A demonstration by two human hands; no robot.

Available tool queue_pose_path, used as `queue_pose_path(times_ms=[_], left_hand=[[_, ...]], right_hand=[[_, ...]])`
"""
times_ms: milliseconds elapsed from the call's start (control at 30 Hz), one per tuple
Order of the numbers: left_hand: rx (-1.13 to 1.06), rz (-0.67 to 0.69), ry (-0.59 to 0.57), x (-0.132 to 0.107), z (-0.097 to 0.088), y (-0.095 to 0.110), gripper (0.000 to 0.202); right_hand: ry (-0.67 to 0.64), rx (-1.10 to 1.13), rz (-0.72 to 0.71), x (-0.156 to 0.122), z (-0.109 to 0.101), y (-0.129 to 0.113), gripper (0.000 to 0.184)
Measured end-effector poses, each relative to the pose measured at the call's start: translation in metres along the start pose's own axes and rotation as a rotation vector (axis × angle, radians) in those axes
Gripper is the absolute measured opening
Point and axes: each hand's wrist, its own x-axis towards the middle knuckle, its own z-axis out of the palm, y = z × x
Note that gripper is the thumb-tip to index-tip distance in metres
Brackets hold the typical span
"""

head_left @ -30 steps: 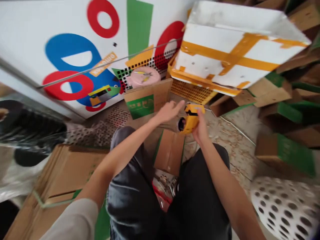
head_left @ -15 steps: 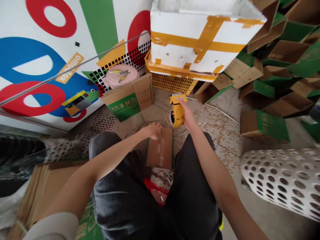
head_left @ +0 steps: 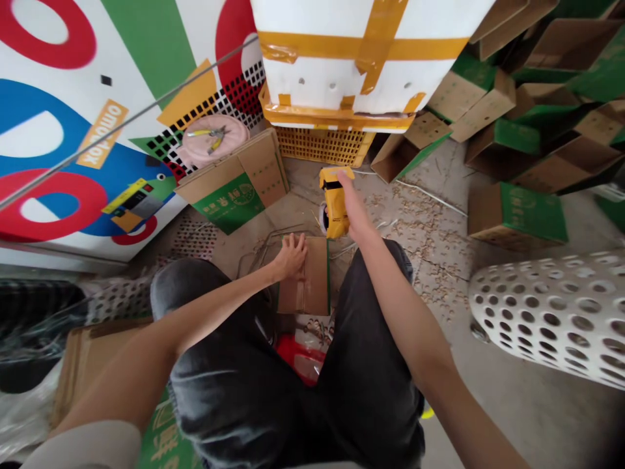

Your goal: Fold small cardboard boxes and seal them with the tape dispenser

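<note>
My left hand (head_left: 291, 256) lies flat on top of a small brown cardboard box (head_left: 315, 280), on the flaps beside its centre seam. My right hand (head_left: 352, 205) grips a yellow tape dispenser (head_left: 334, 210) just beyond the box, holding it upright above the floor. A white-cored tape roll (head_left: 323, 217) shows on the dispenser's left side. The lower part of the box is partly hidden by my legs in dark shorts (head_left: 244, 365).
A white foam box (head_left: 359, 65) bound with orange tape sits on a yellow plastic crate (head_left: 325, 144). Printed cardboard (head_left: 232, 182) leans by a pink round lid (head_left: 211, 140) bearing yellow-handled pliers (head_left: 209, 137). Green-printed cartons (head_left: 515, 215) lie right; a perforated white sheet (head_left: 551, 319) curves below them.
My left hand has come down from near the dispenser onto the box top. The dispenser stays in my right hand, now held more upright, and the whole view has shifted.
</note>
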Motion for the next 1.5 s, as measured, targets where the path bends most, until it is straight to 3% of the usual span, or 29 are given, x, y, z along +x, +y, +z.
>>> queue_pose_path(times_ms=[100,267,600,900,1100,1267,1367,1500], left_hand=[[-0.023,0.043,0.026,0.003,-0.002,-0.003,0.114],[-0.057,0.055,0.033,0.007,0.003,-0.003,0.11],[-0.109,0.023,0.046,0.008,-0.005,-0.001,0.117],[-0.181,-0.015,0.076,0.018,0.002,0.001,0.127],[-0.407,-0.187,0.125,0.049,-0.003,-0.018,0.072],[-0.448,-0.195,0.191,0.068,-0.002,-0.029,0.033],[-0.454,-0.212,0.198,0.076,-0.001,-0.031,0.022],[-0.486,-0.246,0.181,0.085,-0.002,-0.034,0.024]], right_hand=[[-0.024,0.027,-0.004,-0.001,0.001,0.002,0.072],[-0.023,-0.005,0.001,-0.004,0.001,0.001,0.068],[-0.012,-0.02,0.014,-0.002,0.009,0.0,0.063],[0.001,-0.013,0.03,0.002,0.012,0.004,0.069],[-0.016,0.006,0.018,0.005,0.009,0.007,0.076],[0.026,-0.006,0.045,0.006,0.004,0.004,0.066],[0.043,-0.026,0.053,0.006,0.001,0.003,0.06],[0.041,-0.007,0.051,0.007,-0.002,0.005,0.066]])
